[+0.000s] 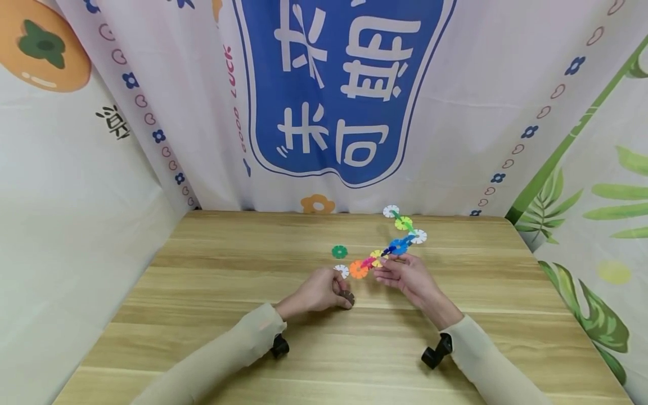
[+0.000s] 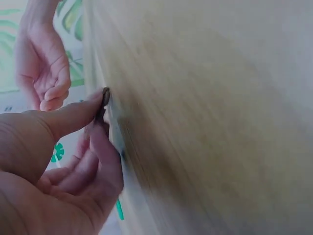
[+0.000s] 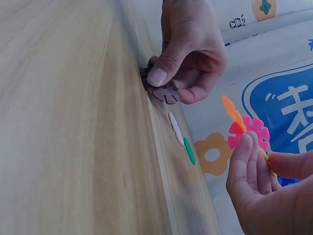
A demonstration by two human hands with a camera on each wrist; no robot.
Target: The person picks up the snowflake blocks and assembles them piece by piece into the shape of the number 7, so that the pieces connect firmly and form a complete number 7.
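My left hand point(image 1: 319, 289) pinches a dark brown notched plastic disc point(image 3: 165, 94) between thumb and fingers, low over the table. My right hand point(image 1: 409, 278) grips a chain of interlocking snowflake discs by a yellow disc point(image 1: 377, 258) near its lower end. From there an orange disc point(image 1: 359, 269) and a pink disc point(image 3: 248, 134) point toward the left hand. Beyond the right fingers the chain bends up through a blue disc point(image 1: 399, 246), a white disc point(image 1: 418, 236) and a yellow-green disc point(image 1: 403, 223) to a white end disc point(image 1: 391, 211).
On the wood-grain table point(image 1: 228, 259) lie a loose green disc point(image 1: 340, 251) and a loose white disc point(image 1: 341, 271), the white one right beside the left fingers. A printed curtain point(image 1: 202, 112) hangs along the table's back edge. Black straps with cameras point(image 1: 280, 346) sit at both wrists.
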